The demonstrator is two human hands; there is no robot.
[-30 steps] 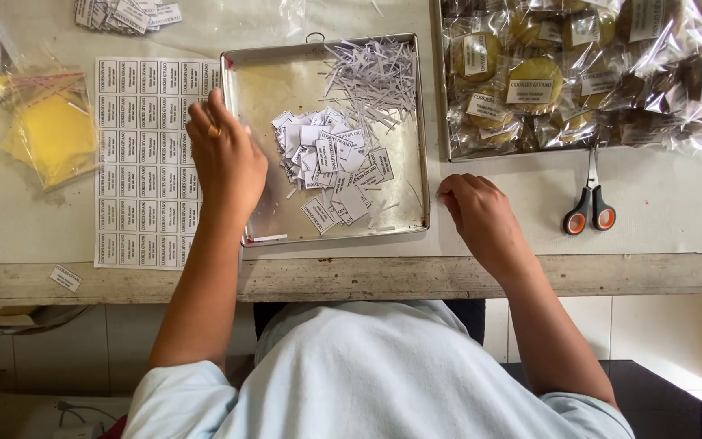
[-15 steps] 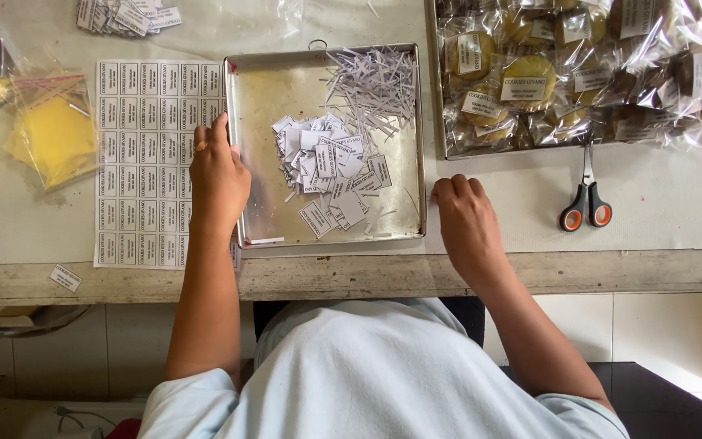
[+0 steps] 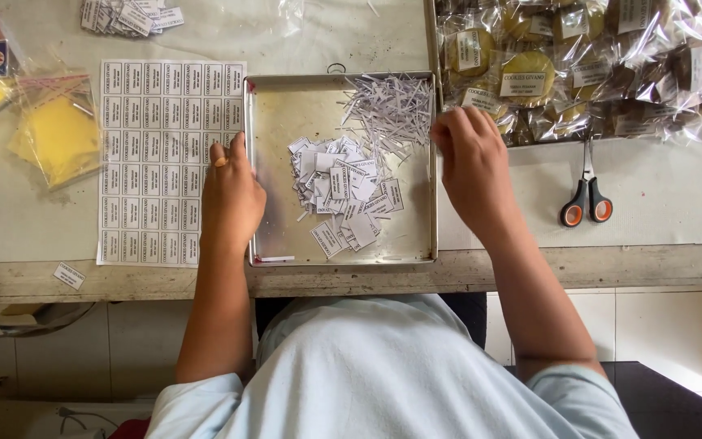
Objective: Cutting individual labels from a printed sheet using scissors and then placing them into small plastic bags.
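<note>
A square metal tray [image 3: 278, 122] lies on the paper-covered table in front of me. In it sits a heap of small cut paper labels [image 3: 343, 195], with thin paper strips [image 3: 387, 110] piled at its far right corner. My left hand [image 3: 231, 199] rests on the tray's left rim, fingers together, partly over a printed label sheet [image 3: 156, 146]. At the tray's right rim my right hand [image 3: 473, 167] has its fingers curled on the edge, next to the strips.
Orange-handled scissors [image 3: 587, 191] lie right of the tray. Behind them is a pile of wrapped cookies in clear bags [image 3: 578, 65]. Yellow packets in plastic [image 3: 54, 134] lie at far left, more cut labels [image 3: 127, 16] at the top. The table's front edge [image 3: 481, 272] is close.
My right hand has gone from the table's near edge up to the tray's right rim. The left hand has slid a little along the left rim.
</note>
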